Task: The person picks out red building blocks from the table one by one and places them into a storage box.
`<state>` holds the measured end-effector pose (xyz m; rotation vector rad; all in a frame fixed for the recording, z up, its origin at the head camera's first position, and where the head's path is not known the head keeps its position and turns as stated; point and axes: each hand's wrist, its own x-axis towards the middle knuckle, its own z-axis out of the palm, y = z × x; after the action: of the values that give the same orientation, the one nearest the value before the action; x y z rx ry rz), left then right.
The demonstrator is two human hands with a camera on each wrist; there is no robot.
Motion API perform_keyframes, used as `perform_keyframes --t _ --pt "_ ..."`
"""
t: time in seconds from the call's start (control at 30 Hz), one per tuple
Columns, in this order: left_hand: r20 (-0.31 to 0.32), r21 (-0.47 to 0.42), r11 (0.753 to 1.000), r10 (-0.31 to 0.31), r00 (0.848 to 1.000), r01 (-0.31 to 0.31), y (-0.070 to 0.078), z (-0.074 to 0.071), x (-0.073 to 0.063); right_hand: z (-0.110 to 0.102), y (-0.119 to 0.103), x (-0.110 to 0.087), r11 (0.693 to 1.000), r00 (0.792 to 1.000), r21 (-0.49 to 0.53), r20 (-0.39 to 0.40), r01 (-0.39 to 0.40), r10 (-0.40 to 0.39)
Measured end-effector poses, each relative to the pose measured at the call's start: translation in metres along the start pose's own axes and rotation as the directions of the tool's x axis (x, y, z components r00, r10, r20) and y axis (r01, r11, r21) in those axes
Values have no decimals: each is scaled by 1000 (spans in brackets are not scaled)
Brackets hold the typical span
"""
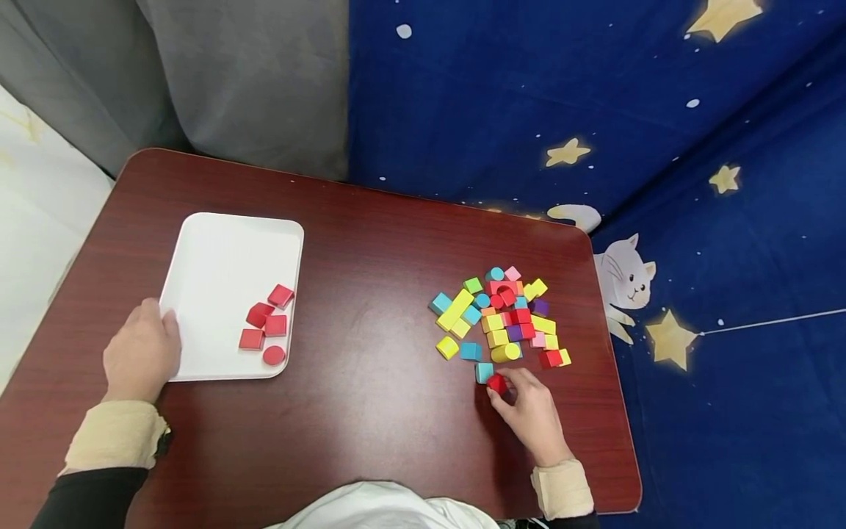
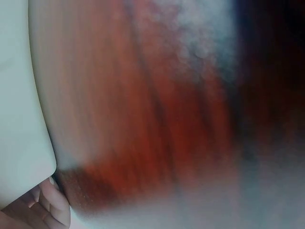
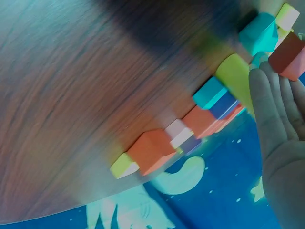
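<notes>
My left hand (image 1: 142,349) grips the left rim of a white tray (image 1: 221,283); in the left wrist view its fingers (image 2: 53,202) curl beneath the tray corner. Several red blocks lie along the tray's right side, among them a red round block (image 1: 274,355). At the near side of the block pile, my right hand (image 1: 531,413) pinches a red block (image 1: 497,383) between thumb and fingers. Right beside that block is a turquoise block (image 1: 485,372). The right wrist view shows the held block (image 3: 288,56) at the fingertips, partly cut off by the frame.
Loose blocks of many colours spread over the right half of the brown table (image 1: 370,323), including a long yellow block (image 1: 455,310) and a yellow cylinder (image 1: 505,353). A red block (image 1: 550,358) sits near the right. Grey and blue curtains (image 1: 463,95) hang behind the table.
</notes>
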<state>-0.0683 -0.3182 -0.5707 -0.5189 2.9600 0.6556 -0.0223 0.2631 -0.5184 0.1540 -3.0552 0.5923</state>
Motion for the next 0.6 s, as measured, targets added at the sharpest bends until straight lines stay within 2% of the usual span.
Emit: perform_keyframes --t 0.27,0.47,0.6 --pt "23 0 1000 -6 1000 6 -2 1 0 3 -14 6 992 992 26 23 120 -120" --pt "28 9 1000 -2 1000 2 -2 -1 0 3 -24 11 965 966 56 11 257 -258" --pt "24 13 1000 9 1000 -10 0 -2 0 5 -33 15 950 953 88 33 298 -302"
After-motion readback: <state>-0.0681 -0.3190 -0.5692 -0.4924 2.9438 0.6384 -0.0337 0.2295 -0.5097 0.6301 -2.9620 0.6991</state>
